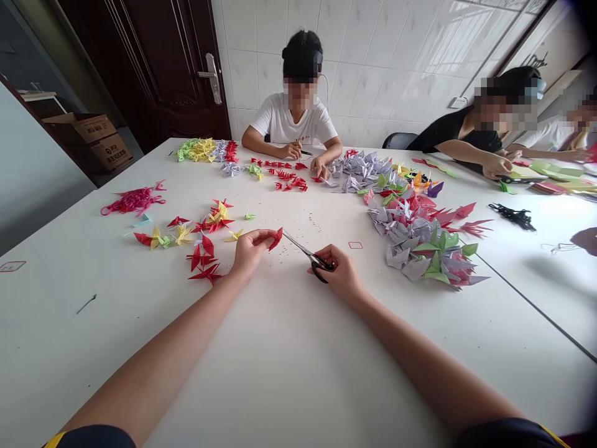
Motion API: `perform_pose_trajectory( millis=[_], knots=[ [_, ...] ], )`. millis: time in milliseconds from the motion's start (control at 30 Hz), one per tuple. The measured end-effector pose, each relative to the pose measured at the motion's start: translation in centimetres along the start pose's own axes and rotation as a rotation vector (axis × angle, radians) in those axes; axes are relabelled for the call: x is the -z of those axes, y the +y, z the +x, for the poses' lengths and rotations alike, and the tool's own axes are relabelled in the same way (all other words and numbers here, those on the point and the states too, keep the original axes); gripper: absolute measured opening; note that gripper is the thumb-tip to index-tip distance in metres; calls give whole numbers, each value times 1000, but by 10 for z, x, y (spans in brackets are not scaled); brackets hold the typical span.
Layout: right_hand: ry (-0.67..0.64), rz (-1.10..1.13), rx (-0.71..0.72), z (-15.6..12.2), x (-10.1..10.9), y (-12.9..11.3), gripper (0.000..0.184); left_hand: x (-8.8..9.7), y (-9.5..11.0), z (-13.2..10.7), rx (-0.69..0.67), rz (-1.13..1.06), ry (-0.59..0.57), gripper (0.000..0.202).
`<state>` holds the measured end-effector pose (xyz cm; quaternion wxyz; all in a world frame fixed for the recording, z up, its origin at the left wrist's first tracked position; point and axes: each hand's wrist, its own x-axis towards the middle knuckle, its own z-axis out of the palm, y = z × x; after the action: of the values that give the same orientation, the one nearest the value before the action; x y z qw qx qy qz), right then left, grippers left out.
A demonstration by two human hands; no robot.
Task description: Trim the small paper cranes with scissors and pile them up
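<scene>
A red folded paper crane (276, 239) is pinched between the thumb and fingers of my left hand (252, 252). My right hand (342, 271) is closed around the black handles of a pair of scissors (305, 251). The blades point left, and their tips come right up to the crane; whether they touch it I cannot tell. Left of my left hand lie loose red cranes (204, 274) and yellow cranes (219, 214). Tiny paper scraps (284, 252) are scattered on the table around the scissor tips.
A large heap of purple, red and green cranes (420, 230) spreads at the right. A pink corded bundle (133, 200) lies at the left on the white table (242, 373). Across from me a person (298, 118) handles red cranes; other people (485, 130) sit at the right.
</scene>
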<state>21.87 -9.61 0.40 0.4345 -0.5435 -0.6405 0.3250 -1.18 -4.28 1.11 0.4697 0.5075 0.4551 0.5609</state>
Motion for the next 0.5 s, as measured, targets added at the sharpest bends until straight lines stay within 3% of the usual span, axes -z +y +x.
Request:
perform_pose_trajectory(
  millis=[200,500],
  knots=[
    [-17,-75,17,-1,1,-3,20,-1,1,0,-24,-32,-29,36],
    [-74,-25,4,-3,2,-5,19,0,2,0,-27,-23,-11,29]
  ],
)
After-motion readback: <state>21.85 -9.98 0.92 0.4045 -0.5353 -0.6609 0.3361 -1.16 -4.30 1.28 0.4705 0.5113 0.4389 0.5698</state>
